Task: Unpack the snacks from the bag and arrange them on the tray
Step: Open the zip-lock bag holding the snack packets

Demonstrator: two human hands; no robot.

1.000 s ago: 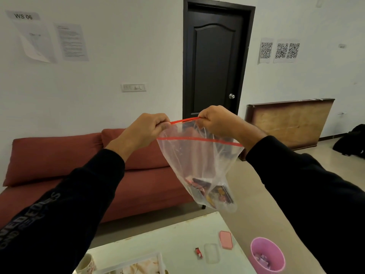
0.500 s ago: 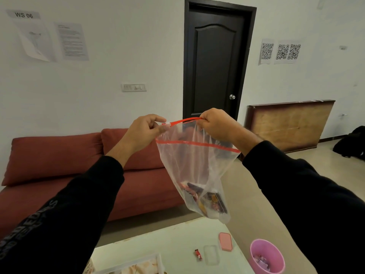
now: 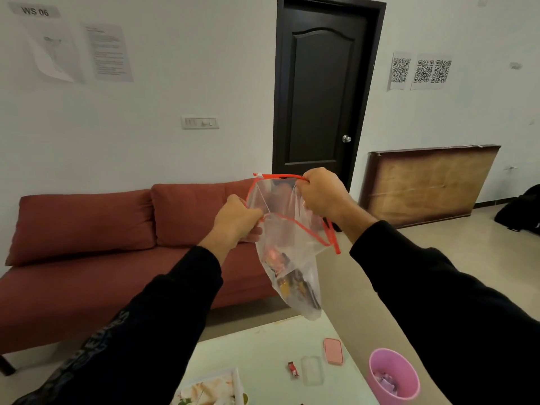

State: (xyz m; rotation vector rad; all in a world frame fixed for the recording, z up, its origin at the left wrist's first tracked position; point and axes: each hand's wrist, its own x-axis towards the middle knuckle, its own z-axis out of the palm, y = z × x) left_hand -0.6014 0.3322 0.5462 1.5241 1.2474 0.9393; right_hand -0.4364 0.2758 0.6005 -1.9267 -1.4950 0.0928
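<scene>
Both hands, left [image 3: 236,222] and right [image 3: 321,192], pinch the bag [image 3: 287,244] rim, mouth spread between them; I see limp, slippery film, snacks [image 3: 292,283] sagging well below my grip, so I'd hold the stiffer red seal.

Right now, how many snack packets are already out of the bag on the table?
1: a small red packet lies on the table, beside a clear case. The others sit in the bag's bottom; the tray is mostly out of frame.

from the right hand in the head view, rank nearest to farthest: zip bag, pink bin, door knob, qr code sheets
1. zip bag: gripped at its rim by the right hand.
2. pink bin: on the floor below, right of the table.
3. door knob: on the dark door behind.
4. qr code sheets: high on the far wall, right.
</scene>
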